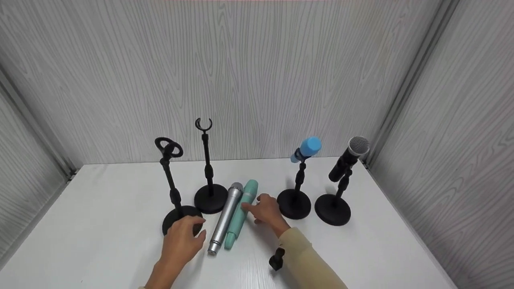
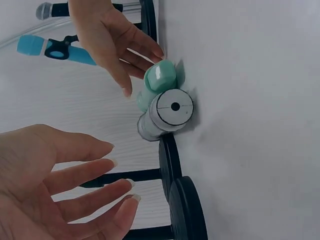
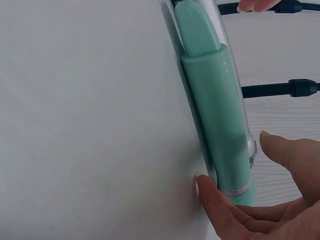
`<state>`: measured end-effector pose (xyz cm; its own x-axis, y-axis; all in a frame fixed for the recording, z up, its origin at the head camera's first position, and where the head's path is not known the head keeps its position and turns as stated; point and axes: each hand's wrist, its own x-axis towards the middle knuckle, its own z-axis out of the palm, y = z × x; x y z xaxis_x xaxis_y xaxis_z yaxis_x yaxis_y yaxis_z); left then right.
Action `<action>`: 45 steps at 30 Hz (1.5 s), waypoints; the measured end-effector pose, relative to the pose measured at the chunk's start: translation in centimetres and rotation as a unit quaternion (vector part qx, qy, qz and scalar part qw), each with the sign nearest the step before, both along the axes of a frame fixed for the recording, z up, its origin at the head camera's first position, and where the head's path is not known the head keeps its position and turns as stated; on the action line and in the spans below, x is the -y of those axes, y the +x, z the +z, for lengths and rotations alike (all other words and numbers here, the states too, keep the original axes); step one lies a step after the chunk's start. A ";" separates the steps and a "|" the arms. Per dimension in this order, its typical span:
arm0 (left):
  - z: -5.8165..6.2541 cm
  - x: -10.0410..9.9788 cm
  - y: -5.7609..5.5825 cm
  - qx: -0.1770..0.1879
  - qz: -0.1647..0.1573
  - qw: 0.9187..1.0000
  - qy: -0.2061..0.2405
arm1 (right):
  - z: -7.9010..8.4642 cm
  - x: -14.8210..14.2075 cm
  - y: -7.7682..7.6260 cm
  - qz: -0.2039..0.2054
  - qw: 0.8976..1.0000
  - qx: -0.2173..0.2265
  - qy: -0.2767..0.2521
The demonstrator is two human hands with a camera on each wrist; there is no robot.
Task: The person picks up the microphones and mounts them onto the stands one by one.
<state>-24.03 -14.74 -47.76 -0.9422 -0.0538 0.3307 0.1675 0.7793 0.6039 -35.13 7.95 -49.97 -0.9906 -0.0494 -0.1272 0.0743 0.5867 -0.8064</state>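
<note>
A mint-green microphone (image 1: 241,214) and a silver microphone (image 1: 225,218) lie side by side on the white table. My right hand (image 1: 267,210) is at the green one, its thumb above the body and its fingers along the right side. In the right wrist view, the fingertips (image 3: 207,187) reach the green microphone's head end, while the thumb stands apart on the other side. My left hand (image 1: 181,241) hovers with spread, slightly bent fingers left of the silver microphone, holding nothing. It partly covers the round base of a black stand (image 1: 170,218) with an empty clip.
A second black stand (image 1: 211,198) with an empty C-shaped clip stands behind. On the right, one stand (image 1: 295,204) carries a blue microphone (image 1: 310,146) and another (image 1: 333,209) a black microphone (image 1: 340,162) with a silver grille. Grey wood-grain panels (image 1: 257,80) enclose the table.
</note>
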 end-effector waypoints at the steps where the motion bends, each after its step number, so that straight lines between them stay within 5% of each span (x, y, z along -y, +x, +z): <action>1: 0.0 0.3 0.1 0.002 0.002 1.000 0.003 | 0.0 0.2 -0.1 -0.004 1.000 0.007 0.001; 12: -0.1 3.1 0.6 0.049 0.020 0.999 -0.008 | 0.1 1.0 -1.0 -0.006 1.000 0.027 -0.002; 23: -0.1 6.6 -1.0 0.110 0.040 0.993 -0.003 | 0.4 0.4 -0.8 -0.002 0.999 0.004 0.035; 35: -1.2 10.2 -3.2 0.186 -0.023 0.982 -0.018 | 0.4 -0.8 -1.0 0.002 0.999 0.036 0.039; 45: -1.5 10.9 -4.5 0.197 -0.066 0.978 -0.014 | 1.2 -1.7 -0.7 0.008 0.999 0.049 0.012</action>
<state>-28.54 -25.67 -49.30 -0.9948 0.0814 -0.0609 0.0262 0.7835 0.6208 -35.82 9.63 -48.74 -0.9724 -0.0614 -0.2251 0.1424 0.6079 -0.7811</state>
